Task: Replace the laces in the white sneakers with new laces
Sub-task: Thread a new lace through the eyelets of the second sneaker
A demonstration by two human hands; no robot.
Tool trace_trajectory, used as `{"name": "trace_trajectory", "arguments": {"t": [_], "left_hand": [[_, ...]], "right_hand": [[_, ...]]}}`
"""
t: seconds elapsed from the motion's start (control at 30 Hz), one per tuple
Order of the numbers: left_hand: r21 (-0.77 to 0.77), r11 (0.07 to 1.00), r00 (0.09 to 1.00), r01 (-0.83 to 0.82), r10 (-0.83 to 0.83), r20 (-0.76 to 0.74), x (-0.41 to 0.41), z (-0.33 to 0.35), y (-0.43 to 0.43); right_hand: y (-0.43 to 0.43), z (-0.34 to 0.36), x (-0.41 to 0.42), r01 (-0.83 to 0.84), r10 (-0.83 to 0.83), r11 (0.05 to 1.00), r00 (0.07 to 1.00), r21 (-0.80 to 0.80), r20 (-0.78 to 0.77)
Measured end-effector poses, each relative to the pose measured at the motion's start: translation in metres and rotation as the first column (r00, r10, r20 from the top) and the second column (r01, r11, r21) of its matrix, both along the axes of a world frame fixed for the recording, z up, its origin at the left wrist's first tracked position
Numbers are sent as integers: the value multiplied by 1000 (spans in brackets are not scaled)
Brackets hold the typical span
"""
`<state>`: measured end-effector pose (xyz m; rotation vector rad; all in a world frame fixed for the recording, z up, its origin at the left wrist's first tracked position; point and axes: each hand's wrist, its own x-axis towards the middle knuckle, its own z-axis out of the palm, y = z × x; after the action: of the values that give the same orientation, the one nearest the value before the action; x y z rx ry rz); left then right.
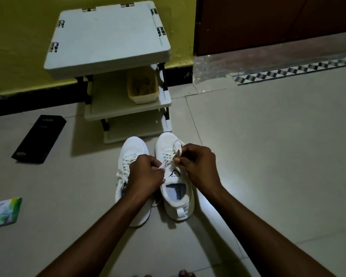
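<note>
Left hand (146, 172) and right hand (198, 162) each pinch flat white lace (168, 155) on rounded sneaker (166, 142).

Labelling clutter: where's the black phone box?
Head view, left side: the black phone box lies flat on the floor, left of the white shelf rack and beyond the green-white packet.

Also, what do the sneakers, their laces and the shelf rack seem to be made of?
Sneakers: probably matte white mesh or knit fabric, since the toes show no shine. Laces: flat woven textile, it seems, bending limply where held. Shelf rack: likely moulded plastic, smooth and dull, with rounded edges.
</note>
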<state>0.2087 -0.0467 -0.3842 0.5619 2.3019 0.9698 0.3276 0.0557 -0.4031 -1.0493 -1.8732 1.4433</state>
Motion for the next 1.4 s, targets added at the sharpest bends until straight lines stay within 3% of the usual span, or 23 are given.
{"name": "trace_trajectory", "arguments": {"t": [0.1,0.27,0.4,0.6,0.83,1.1,1.4], "left_hand": [[-2,999,989,-44,44,144,-8,0,3],[-61,995,962,-80,93,256,-15,3,8],[-67,994,959,-86,101,265,-15,5,8],[-63,991,951,-117,130,282,-13,7,8],[-53,991,935,-124,135,327,-10,13,8],[-49,989,927,-138,146,344,-10,16,7],[-29,993,937,-117,121,327,-11,11,5]], "right_hand": [[-7,-2,-3,2,-3,994,1000,107,5],[-12,-12,-12,41,-41,998,999,50,6],[-13,-16,-15,52,-52,999,998,-13,-40],[-13,-18,-14,21,-26,996,998,89,57],[-17,-16,-19,-21,21,1000,999,7,49],[-12,-11,-21,-129,58,964,956,234,287],[-17,-6,-20,-89,-8,954,947,287,321]]}}
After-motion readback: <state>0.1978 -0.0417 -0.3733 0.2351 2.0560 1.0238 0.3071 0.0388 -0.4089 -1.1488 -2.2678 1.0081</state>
